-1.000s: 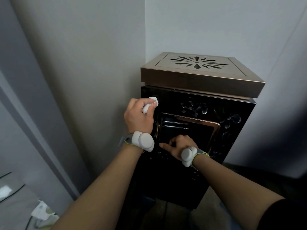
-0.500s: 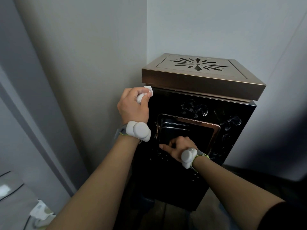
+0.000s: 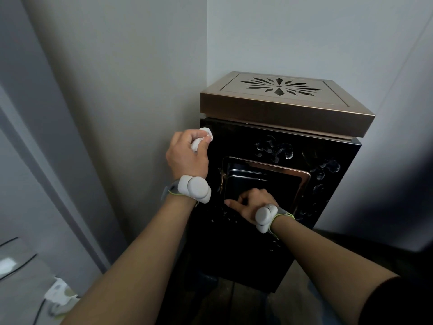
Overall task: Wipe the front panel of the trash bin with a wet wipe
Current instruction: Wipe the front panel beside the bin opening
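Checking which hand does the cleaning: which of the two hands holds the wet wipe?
The left hand, up at the top left corner of the bin's black front panel, pinches the wet wipe. The right hand holds nothing, resting at the flap opening.

Dim, soft light; dark vignette lower right; wide-angle edge warp; lower-left corner blurred.

Dark floor (image 3: 239, 299) carries black trash bin (image 3: 246, 254), set in wall corner
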The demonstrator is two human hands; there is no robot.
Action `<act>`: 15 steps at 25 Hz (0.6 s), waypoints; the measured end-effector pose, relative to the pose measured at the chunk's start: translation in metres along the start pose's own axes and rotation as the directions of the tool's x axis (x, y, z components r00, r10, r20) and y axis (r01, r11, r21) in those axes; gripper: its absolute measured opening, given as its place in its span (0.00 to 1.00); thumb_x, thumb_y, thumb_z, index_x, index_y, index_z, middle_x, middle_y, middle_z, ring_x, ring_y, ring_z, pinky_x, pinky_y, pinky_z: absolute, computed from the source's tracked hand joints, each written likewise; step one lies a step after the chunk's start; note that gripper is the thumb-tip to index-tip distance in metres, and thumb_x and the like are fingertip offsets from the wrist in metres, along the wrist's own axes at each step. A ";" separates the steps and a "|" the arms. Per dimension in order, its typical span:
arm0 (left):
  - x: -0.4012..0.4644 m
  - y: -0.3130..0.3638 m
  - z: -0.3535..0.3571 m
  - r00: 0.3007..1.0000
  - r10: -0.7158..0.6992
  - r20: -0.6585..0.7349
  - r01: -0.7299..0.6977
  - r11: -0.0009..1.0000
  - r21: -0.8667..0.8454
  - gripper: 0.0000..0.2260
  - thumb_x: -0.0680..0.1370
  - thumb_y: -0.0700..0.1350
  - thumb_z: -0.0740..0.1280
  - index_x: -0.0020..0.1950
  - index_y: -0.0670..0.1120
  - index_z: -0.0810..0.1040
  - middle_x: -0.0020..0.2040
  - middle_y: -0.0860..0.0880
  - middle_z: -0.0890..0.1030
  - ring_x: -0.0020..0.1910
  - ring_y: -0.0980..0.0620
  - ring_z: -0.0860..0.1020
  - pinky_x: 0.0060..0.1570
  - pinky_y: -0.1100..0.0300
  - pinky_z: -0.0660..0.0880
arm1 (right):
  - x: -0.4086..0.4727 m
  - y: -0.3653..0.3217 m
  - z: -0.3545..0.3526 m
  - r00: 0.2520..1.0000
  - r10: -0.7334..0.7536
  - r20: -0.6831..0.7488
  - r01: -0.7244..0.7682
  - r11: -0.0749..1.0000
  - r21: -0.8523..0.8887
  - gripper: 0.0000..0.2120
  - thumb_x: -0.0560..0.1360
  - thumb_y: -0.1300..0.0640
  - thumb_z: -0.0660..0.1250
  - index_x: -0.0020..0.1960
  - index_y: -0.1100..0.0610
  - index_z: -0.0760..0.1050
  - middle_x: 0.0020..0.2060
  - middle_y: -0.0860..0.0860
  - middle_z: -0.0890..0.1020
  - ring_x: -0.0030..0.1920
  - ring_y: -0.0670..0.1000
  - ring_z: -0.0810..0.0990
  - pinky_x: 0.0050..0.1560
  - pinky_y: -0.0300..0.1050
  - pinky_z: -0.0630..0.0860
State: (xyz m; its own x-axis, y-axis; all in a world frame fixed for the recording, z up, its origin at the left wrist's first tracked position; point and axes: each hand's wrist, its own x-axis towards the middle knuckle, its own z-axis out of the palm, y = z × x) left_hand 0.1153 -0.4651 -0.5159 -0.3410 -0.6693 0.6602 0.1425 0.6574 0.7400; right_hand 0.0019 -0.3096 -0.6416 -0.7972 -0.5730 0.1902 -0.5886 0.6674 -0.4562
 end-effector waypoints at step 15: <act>-0.023 -0.007 0.015 0.909 0.374 0.182 -0.373 0.927 -0.043 0.05 0.72 0.36 0.75 0.45 0.45 0.87 0.44 0.50 0.81 0.43 0.54 0.80 0.45 0.71 0.73 | 0.001 -0.001 -0.001 1.000 0.003 0.002 -0.003 1.000 -0.010 0.27 0.60 0.15 0.55 0.35 0.35 0.78 0.25 0.36 0.78 0.29 0.39 0.76 0.27 0.35 0.66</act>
State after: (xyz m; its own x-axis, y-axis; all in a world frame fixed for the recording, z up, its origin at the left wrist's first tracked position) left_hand 0.1088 -0.4491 -0.5383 -0.4262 -0.2991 0.8537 0.2992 0.8440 0.4451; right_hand 0.0014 -0.3101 -0.6400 -0.7988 -0.5718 0.1869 -0.5874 0.6742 -0.4478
